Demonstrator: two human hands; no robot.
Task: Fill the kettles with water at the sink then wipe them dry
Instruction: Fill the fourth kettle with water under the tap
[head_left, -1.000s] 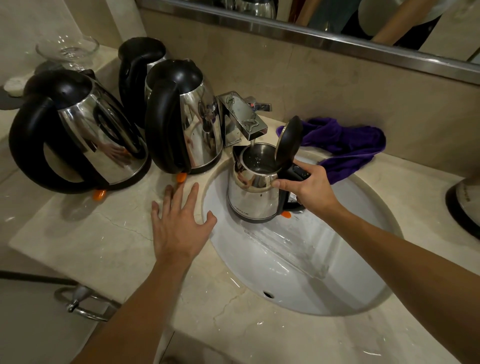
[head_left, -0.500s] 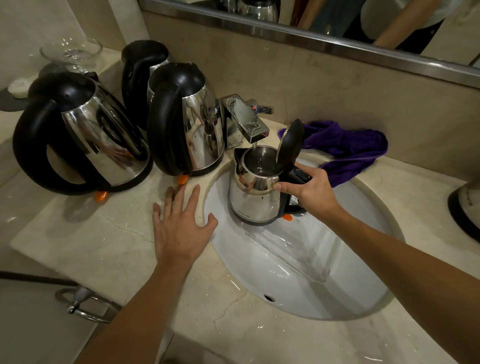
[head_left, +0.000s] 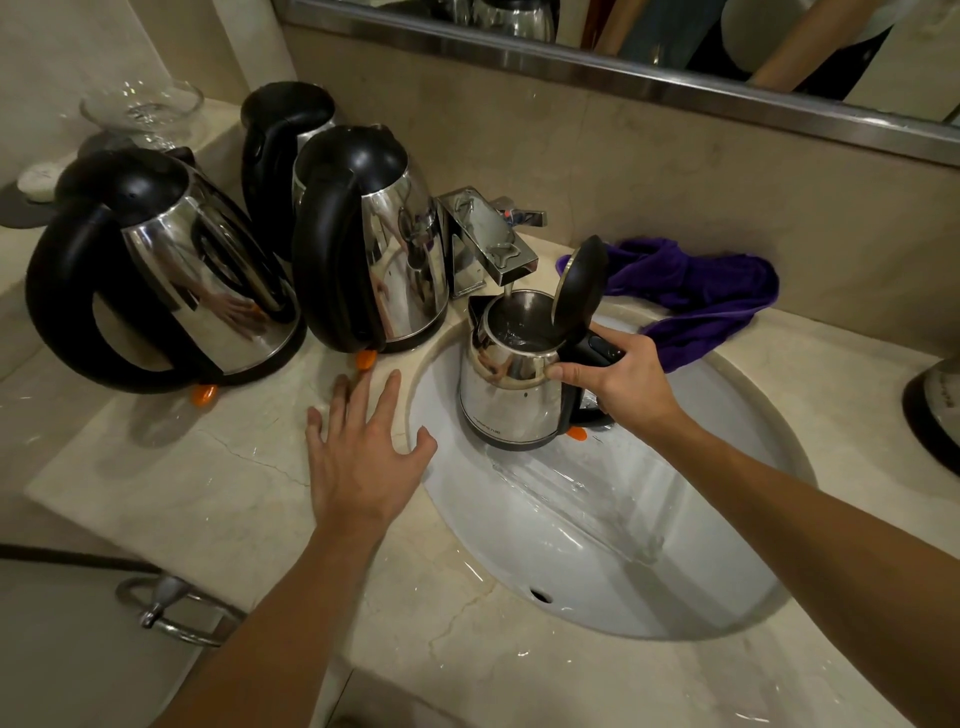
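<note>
Centrally, right hand (head_left: 621, 382) grips open kettle (head_left: 511, 400) under running tap (head_left: 491, 244); left hand (head_left: 363, 452) rests flat, fingers spread, on counter (head_left: 182, 483).

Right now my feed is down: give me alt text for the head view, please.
The right hand grips the handle of a small steel kettle, lid open, held in the sink under the running faucet. The left hand rests flat on the marble counter. Three larger kettles stand to the left, and a purple cloth lies behind the basin.
</note>
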